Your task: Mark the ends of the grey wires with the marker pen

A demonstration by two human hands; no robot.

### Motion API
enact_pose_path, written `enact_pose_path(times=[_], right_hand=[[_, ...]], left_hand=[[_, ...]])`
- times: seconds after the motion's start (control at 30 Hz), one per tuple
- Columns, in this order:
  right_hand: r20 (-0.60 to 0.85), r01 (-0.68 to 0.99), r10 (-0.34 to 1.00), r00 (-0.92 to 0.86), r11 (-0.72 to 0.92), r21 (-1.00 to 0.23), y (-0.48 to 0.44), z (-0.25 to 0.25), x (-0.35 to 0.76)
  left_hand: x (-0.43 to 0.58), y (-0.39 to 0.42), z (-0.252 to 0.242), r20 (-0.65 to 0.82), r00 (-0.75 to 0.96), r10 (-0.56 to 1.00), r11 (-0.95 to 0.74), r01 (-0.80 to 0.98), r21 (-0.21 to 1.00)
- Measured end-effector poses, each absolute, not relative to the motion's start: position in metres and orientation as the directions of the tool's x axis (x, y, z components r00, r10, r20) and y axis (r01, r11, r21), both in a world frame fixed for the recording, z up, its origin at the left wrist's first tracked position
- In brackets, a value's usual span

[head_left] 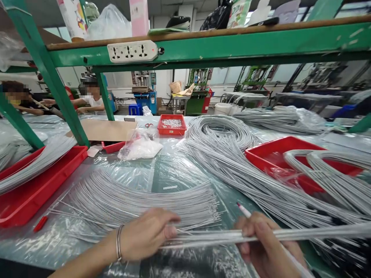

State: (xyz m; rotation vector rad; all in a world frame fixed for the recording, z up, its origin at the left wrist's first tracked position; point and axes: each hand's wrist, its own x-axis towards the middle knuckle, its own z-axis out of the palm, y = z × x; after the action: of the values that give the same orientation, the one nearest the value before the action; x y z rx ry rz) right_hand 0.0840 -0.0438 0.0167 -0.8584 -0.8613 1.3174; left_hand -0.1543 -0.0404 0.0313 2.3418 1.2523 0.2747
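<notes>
My left hand, with a metal bangle at the wrist, is closed around one end of a thin bundle of grey-white cables. My right hand grips the same bundle further right. A white marker pen with a dark pinkish-red tip also sits in the right hand, pointing up and left. Just beyond the left hand, a wide fan of loose cables lies curved on the plastic-covered table. A red pen cap lies at the left.
Large coiled cables spread over the right side, by a red tray. Another red tray with cables stands left. Farther back are a red bin of small parts and a plastic bag. A green shelf frame crosses overhead.
</notes>
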Motion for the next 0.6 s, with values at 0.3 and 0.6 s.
enact_pose_path(times=[0.3,0.6], right_hand=[[0.125,-0.430,0.992,-0.031,0.099,-0.897,0.031,0.028,0.087],[-0.323,-0.258,0.877,-0.357,-0.424,-0.868,0.077,0.011,0.067]], left_hand=[[-0.183,-0.026,0.089,-0.096,0.435,0.895,-0.402,0.882,0.246],[-0.260,0.107,0.041,-0.074,0.182,0.980,-0.185,0.982,-0.034]])
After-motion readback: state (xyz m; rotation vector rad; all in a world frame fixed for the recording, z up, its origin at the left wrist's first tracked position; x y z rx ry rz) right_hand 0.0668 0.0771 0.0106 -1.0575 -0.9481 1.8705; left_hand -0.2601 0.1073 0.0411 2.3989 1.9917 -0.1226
